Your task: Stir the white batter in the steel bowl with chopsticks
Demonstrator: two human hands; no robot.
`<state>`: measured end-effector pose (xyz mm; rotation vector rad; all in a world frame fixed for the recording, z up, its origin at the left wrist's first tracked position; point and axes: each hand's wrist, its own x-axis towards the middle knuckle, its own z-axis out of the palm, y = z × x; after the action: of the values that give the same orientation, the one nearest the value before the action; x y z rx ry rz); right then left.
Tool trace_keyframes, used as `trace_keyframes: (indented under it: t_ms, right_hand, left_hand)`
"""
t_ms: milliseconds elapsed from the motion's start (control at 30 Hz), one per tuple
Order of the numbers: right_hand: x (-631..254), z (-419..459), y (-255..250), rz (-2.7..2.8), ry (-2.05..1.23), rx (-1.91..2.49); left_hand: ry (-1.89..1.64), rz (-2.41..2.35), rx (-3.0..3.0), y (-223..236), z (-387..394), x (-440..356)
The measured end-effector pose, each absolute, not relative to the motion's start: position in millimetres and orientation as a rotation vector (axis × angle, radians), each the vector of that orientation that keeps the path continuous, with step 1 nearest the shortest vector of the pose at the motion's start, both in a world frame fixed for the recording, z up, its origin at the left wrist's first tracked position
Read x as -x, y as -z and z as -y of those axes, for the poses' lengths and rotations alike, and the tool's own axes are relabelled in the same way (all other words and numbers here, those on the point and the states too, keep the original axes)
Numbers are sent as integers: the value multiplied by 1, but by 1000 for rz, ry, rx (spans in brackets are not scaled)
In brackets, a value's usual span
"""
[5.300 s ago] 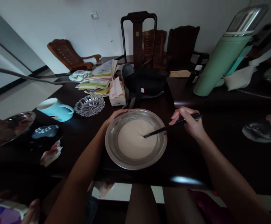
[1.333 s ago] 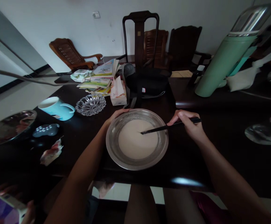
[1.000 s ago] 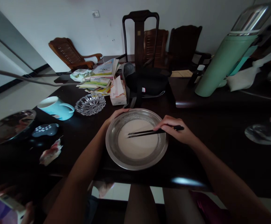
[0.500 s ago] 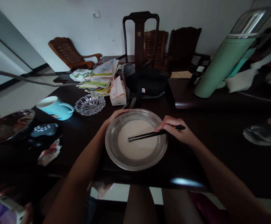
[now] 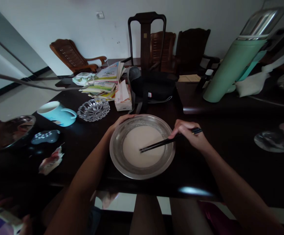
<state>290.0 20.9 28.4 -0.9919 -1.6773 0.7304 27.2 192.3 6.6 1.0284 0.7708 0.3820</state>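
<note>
A wide metal bowl [image 5: 116, 156] stands on the dark table, holding a pale, milky liquid [image 5: 138, 138]. My left hand [image 5: 122, 120] grips its far left rim, with part of the fingers hidden along the outer wall. Over the right rim, my right hand [image 5: 187, 132] is closed around a pair of black chopsticks [image 5: 160, 143]. The chopsticks slant down to the left, lying close together, and their tips are at the liquid near the middle of the bowl.
To the left are a light blue mug [image 5: 56, 114], a glass dish [image 5: 93, 110] and another metal bowl [image 5: 22, 142] beside someone's hand. Behind stand a tissue pack [image 5: 123, 101], magazines [image 5: 107, 80] and a black bag [image 5: 156, 86]. A green thermos [image 5: 234, 70] rises at the right. Another person's hand holds a phone [image 5: 3, 222].
My right hand has shifted slightly right, and the chopstick tips have moved right and a little nearer to me through the liquid. My left hand stays on the rim.
</note>
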Motion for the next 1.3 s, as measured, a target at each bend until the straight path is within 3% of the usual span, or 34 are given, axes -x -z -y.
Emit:
trace_keyframes:
  t_ms: [267, 533, 833, 1100, 1300]
  right_hand:
    - [-290, -23, -28, 1725, -529, 1100]
    - [-293, -21, -28, 1661, -691, 1007]
    - [-292, -22, -29, 1666, -490, 1127]
    - [-287, -20, -29, 1712, -716, 1034]
    - [-285, -23, -27, 1762, -536, 1102]
  left_hand:
    - [-430, -751, -998, -4, -193, -28]
    - [-400, -772, -1013, -11, -188, -29]
    - [-434, -757, -995, -6, -190, -28]
    - [-395, -742, -1027, -8, -189, -27]
    - [-419, -793, -1013, -6, -192, -29]
